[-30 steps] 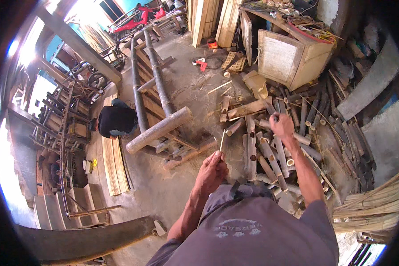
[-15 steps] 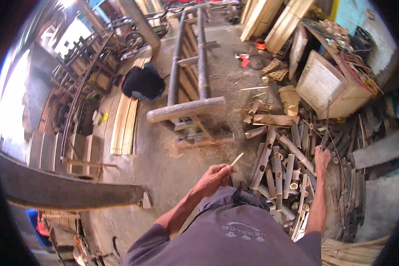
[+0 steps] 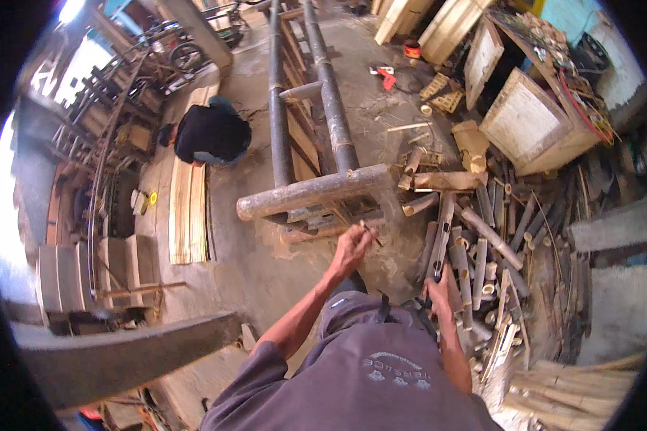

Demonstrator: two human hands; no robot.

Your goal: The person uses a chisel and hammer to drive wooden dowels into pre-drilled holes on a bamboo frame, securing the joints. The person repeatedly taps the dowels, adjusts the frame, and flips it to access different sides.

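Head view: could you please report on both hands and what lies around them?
Left hand pinching thin stick. Right hand gripping dark tool. Cut bamboo tubes heaped close by it. Bamboo frame just beyond left hand.

Pretty much just the shirt print for lettering here, folks.
So there's one pale printed word (image 3: 412,371) across the chest of the dark greyish-purple shirt (image 3: 331,391) the camera wearer has on, letters set in an arc and kinda fuzzy. A light curved stroke (image 3: 389,355) runs along it, plus three small pale emblems (image 3: 400,381) in a row, just beside the letters.
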